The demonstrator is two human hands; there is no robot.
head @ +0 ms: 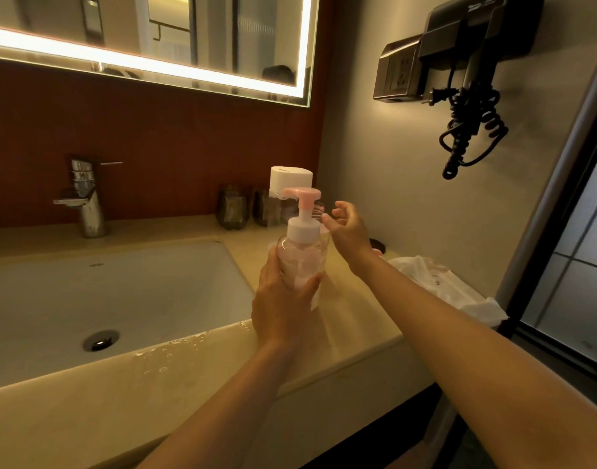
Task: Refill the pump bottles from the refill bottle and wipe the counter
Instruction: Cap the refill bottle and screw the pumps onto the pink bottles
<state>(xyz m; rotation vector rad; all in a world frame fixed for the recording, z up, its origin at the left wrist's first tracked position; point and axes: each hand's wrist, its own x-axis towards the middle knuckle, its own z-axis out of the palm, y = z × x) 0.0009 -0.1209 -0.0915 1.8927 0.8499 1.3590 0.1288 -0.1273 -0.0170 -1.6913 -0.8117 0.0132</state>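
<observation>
Counter [358,330], water drops [168,353] on its front rim beside the sink [121,292]; left hand [283,309] wrapped round the clear pump bottle [302,262], upright over the counter, pink pump fitted; right hand [348,231] just beside the bottle's collar, fingers loosely spread, gripping nothing. White cloth [442,289] crumpled on the counter at right; white-capped bottle [290,179] and two dark cups [231,206] by the back wall.
</observation>
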